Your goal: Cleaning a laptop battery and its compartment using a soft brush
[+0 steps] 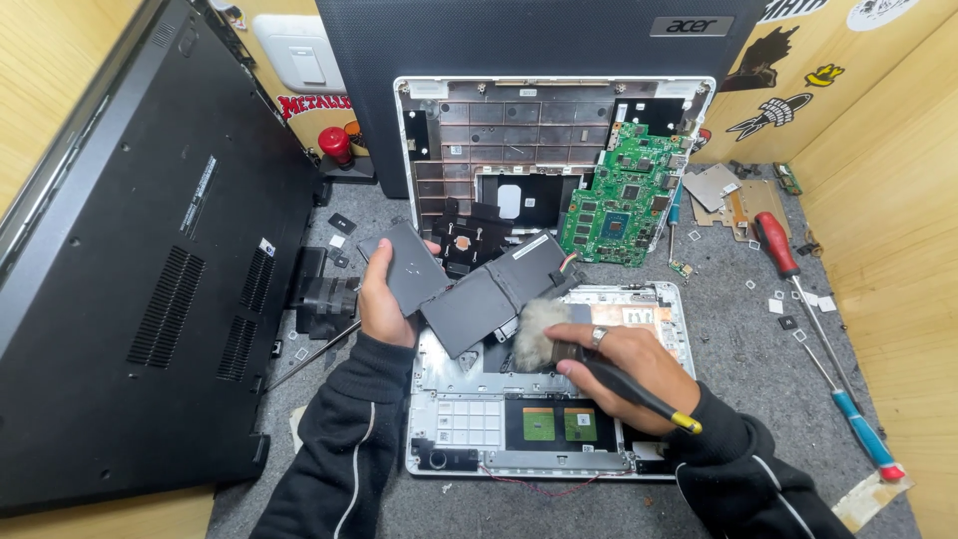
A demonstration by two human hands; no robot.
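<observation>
Two hands grip: left hand (pixel 384 299) lifts battery (pixel 469 284), right hand (pixel 624 364) holds brush (pixel 544 334), screwdrivers (pixel 798 284) alongside.

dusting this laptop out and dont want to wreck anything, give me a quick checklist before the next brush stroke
1. Left hand has a firm hold on the battery pack: ok, fingers wrap its left end and it is lifted off the chassis.
2. Right hand controls the brush: ok, gripped on the handle near the bristles.
3. Bristles on target: ok, they sit under the raised battery over the open white chassis.
4. Battery cable free of strain: cannot tell, the wires by its right end are partly hidden.
5. Green circuit board out of the brush's path: ok, it lies behind on the other case.
6. Red-handled screwdriver clear of the elbow: ok, off to the right.
</observation>
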